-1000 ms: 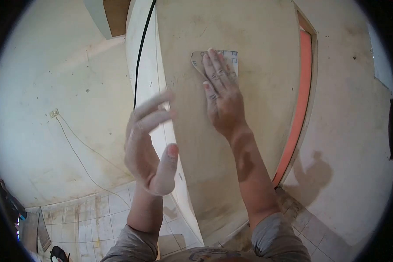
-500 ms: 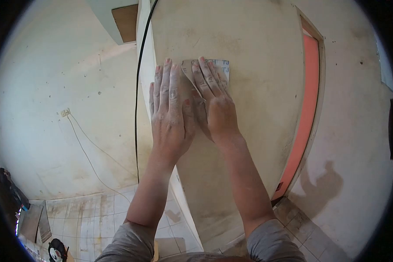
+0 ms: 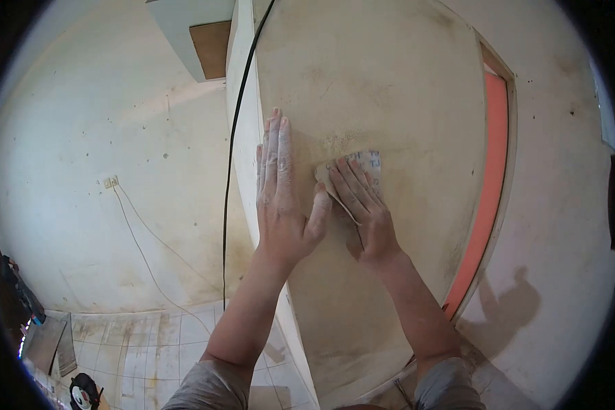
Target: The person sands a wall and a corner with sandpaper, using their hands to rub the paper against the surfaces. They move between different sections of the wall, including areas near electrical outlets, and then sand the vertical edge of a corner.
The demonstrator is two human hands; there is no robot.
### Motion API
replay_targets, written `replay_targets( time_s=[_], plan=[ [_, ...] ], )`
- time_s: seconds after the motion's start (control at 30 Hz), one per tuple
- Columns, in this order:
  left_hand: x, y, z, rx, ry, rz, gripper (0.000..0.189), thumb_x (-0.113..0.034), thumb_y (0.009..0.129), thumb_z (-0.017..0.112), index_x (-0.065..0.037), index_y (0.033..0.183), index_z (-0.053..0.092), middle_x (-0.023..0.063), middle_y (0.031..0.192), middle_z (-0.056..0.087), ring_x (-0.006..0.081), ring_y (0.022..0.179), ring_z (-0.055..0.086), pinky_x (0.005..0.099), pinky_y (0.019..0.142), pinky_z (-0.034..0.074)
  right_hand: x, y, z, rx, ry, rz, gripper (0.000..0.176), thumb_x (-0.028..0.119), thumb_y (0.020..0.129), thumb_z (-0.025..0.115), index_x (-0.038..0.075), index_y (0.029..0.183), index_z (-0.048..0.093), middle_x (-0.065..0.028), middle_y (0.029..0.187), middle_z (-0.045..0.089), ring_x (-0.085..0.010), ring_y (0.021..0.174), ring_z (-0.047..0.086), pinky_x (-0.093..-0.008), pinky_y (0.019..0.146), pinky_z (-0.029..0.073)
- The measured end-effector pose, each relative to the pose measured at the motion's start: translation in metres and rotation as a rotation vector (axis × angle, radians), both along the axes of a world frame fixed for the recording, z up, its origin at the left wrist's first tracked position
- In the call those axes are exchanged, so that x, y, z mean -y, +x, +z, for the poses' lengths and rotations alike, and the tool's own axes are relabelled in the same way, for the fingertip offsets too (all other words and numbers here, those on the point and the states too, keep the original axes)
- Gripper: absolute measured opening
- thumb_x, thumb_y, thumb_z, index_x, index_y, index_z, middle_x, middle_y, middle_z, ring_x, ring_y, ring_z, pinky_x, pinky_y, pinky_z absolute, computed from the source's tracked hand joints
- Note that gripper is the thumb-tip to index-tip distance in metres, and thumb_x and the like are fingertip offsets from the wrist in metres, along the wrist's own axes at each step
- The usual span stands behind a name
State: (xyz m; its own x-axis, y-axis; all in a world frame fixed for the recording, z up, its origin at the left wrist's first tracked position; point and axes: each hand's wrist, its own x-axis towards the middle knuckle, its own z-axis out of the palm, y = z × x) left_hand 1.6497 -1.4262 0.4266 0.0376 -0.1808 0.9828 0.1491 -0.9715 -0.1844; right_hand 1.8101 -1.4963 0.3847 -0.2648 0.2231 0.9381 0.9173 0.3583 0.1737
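My right hand [image 3: 369, 208] presses a sheet of printed sandpaper [image 3: 374, 162] against the beige wall [image 3: 403, 102], its fingers stretched over the sheet and its thumb hidden under the folded edge. Blue letters show on the back of the paper. My left hand [image 3: 282, 198] lies flat near the wall's left corner edge, fingers up and thumb apart, with nothing in it. White dust coats the fingers of both hands. A rough, speckled patch shows on the wall just above the sandpaper.
A black cable [image 3: 231, 150] hangs left of the corner. A wall socket [image 3: 111, 182] with thin wires is on the left wall. At the right stands a doorway with a reddish-pink door [image 3: 493, 164]. Below lies a stained tiled floor [image 3: 150, 348].
My right hand has slid down the wall with the sandpaper, away from my left hand. My left thumb has spread outward. The view has shifted slightly.
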Motion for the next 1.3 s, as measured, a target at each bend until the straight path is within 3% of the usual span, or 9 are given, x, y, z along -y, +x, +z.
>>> replay_targets(
  time_s=[0.13,0.33,0.43,0.53,0.7,0.93,1.13,1.23,1.3],
  plan=[
    [0.001,0.001,0.000,-0.001,0.005,-0.067,0.083,-0.015,0.085,0.059,0.008,0.157,0.023,0.0317,0.161,0.027,0.0463,0.151,0.025,0.0564,0.122,0.019,-0.006,-0.010,0.037,0.003,0.066,0.009,0.078,0.000,0.081,0.053,0.006,0.157,0.036,-0.0145,0.163,0.033,-0.0371,0.151,0.029,-0.0521,0.124,0.025],
    [0.012,-0.004,0.001,-0.049,-0.057,-0.111,0.114,-0.054,0.083,0.074,0.009,0.157,0.016,0.0352,0.161,0.021,0.0496,0.150,0.024,0.0578,0.121,0.023,-0.012,-0.011,0.018,-0.074,0.046,0.009,0.072,0.009,0.089,0.054,0.009,0.158,0.035,-0.0156,0.163,0.033,-0.0383,0.152,0.028,-0.0527,0.124,0.022],
    [-0.001,0.005,0.003,0.040,0.080,-0.067,0.137,-0.081,0.073,0.068,0.010,0.158,0.011,0.0381,0.161,0.015,0.0511,0.150,0.022,0.0581,0.120,0.024,0.000,0.006,-0.013,-0.145,-0.036,0.006,0.065,0.009,0.094,0.052,0.010,0.157,0.037,-0.0153,0.163,0.033,-0.0383,0.152,0.028,-0.0525,0.124,0.022],
    [-0.007,0.008,0.004,0.083,0.118,-0.087,0.134,-0.088,0.078,0.052,0.011,0.158,0.009,0.0394,0.161,0.011,0.0513,0.151,0.020,0.0576,0.120,0.024,-0.016,0.046,-0.024,-0.237,0.069,0.089,0.060,0.006,0.096,0.052,0.009,0.155,0.041,-0.0145,0.163,0.034,-0.0382,0.152,0.027,-0.0521,0.124,0.021],
    [-0.010,0.005,-0.001,0.050,0.008,-0.226,0.122,-0.083,0.088,0.044,0.010,0.158,0.008,0.0378,0.163,0.011,0.0506,0.152,0.015,0.0558,0.122,0.020,-0.016,0.018,0.018,-0.237,0.145,0.040,0.058,0.004,0.096,0.051,0.009,0.153,0.045,-0.0145,0.163,0.035,-0.0389,0.152,0.028,-0.0516,0.124,0.023],
    [-0.005,0.005,-0.003,0.112,-0.005,-0.342,0.132,-0.082,0.081,0.058,0.006,0.160,-0.002,0.0325,0.166,0.005,0.0447,0.155,0.008,0.0550,0.123,0.016,-0.002,-0.021,0.011,-0.026,0.058,-0.093,0.052,0.007,0.099,0.048,0.009,0.151,0.048,-0.0124,0.161,0.038,-0.0386,0.149,0.033,-0.0479,0.123,0.027],
    [-0.013,0.003,-0.006,0.121,-0.181,-0.552,0.133,-0.080,0.080,0.060,0.004,0.160,-0.003,0.0309,0.166,0.006,0.0415,0.156,0.006,0.0540,0.124,0.015,-0.017,0.046,-0.006,-0.404,0.298,-0.201,0.046,0.013,0.100,0.051,0.007,0.146,0.053,-0.0149,0.157,0.045,-0.0391,0.146,0.038,-0.0460,0.121,0.031],
    [-0.011,0.000,-0.005,0.118,-0.189,-0.630,0.131,-0.080,0.080,0.061,0.004,0.161,0.000,0.0309,0.166,0.009,0.0405,0.156,0.006,0.0522,0.125,0.013,-0.026,0.013,0.006,-0.441,0.286,-0.052,0.047,0.014,0.100,0.051,0.007,0.147,0.053,-0.0145,0.156,0.045,-0.0376,0.147,0.037,-0.0467,0.123,0.028],
    [-0.012,0.000,-0.005,0.148,-0.214,-0.746,0.129,-0.077,0.076,0.059,0.003,0.161,0.005,0.0284,0.166,0.011,0.0389,0.157,0.006,0.0500,0.127,0.008,-0.025,-0.027,0.015,-0.188,0.262,-0.070,0.048,0.014,0.100,0.052,0.007,0.147,0.053,-0.0144,0.156,0.046,-0.0368,0.147,0.037,-0.0470,0.123,0.027]
  ],
)
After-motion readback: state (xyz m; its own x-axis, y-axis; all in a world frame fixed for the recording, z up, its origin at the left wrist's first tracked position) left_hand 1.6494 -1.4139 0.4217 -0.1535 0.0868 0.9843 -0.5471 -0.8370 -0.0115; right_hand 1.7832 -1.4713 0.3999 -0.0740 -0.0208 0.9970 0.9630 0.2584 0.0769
